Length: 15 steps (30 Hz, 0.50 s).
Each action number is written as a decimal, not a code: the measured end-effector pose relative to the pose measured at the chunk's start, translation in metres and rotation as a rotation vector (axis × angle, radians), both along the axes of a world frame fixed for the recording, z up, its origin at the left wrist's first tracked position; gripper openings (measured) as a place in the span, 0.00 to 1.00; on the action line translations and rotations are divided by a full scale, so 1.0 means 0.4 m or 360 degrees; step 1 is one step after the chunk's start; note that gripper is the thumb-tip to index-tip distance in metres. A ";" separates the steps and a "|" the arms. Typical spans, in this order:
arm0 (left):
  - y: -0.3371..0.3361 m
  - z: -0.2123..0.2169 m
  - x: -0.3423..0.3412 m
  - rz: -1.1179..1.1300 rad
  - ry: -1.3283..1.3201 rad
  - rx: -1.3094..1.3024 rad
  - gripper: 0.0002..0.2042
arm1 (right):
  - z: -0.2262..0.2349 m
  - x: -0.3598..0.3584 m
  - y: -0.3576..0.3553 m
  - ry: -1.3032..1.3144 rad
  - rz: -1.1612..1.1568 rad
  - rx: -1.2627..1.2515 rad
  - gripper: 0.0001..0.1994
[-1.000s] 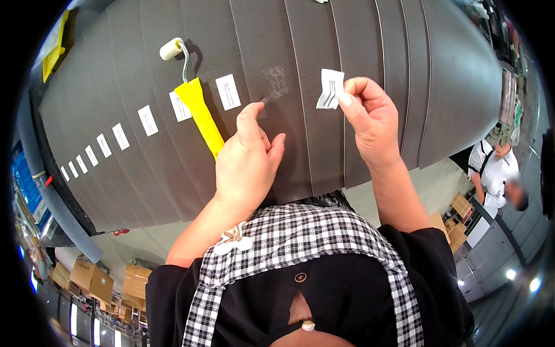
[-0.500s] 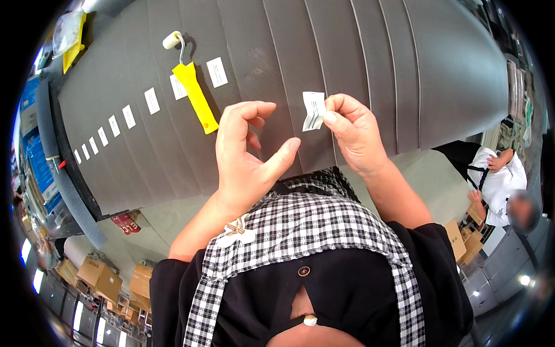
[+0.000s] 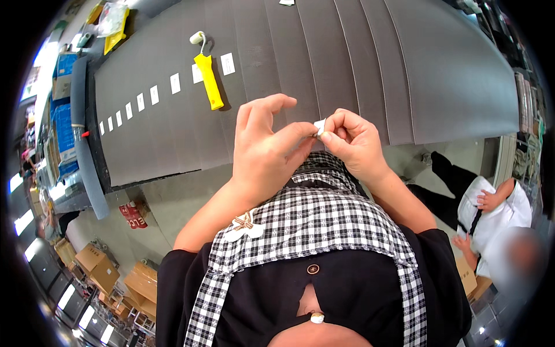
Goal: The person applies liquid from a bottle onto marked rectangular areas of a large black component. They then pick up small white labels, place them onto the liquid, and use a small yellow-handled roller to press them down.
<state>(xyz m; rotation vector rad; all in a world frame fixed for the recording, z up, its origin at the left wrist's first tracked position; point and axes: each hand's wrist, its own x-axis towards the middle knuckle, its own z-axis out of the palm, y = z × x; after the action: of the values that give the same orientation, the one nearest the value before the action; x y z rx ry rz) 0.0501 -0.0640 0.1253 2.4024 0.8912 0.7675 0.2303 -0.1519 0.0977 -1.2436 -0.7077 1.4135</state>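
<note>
Head view: I see a broad stack of dark grey sheets [image 3: 358, 63] spread in overlapping strips across the table, with a row of small white labels [image 3: 156, 94] laid along its left part and a yellow-handled roller [image 3: 207, 78] lying among them. My left hand [image 3: 263, 153] sits in front of my chest, fingers loosely curled and half open, its thumb and forefinger tips meeting a small white label [image 3: 319, 125]. My right hand [image 3: 354, 141] is closed tighter, pinching that same label between thumb and forefinger, so both hands grip it just above the checked collar [image 3: 324, 217] of my top. Half a second ago the label hung flat and plainly visible from my right fingers alone, the left hand apart from it; now the hands have come together and the label is mostly hidden between the fingertips.
</note>
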 end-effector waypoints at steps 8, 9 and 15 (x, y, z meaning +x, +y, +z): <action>-0.062 0.005 -0.059 0.0298 0.0047 -0.0091 0.10 | -0.003 -0.011 -0.012 -0.0470 0.0122 0.0158 0.11; -0.068 0.000 -0.080 0.0371 0.0064 -0.0144 0.10 | -0.016 -0.014 -0.015 -0.0384 0.0119 0.0135 0.11; -0.088 0.033 -0.109 0.0524 -0.0092 -0.0119 0.08 | -0.005 -0.028 0.015 0.0081 0.0392 0.0082 0.07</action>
<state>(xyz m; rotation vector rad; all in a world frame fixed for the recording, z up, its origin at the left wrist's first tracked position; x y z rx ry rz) 0.0063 -0.0992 0.1385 2.1839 1.2871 0.8996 0.2192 -0.1460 0.0958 -1.1048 -0.8797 1.6109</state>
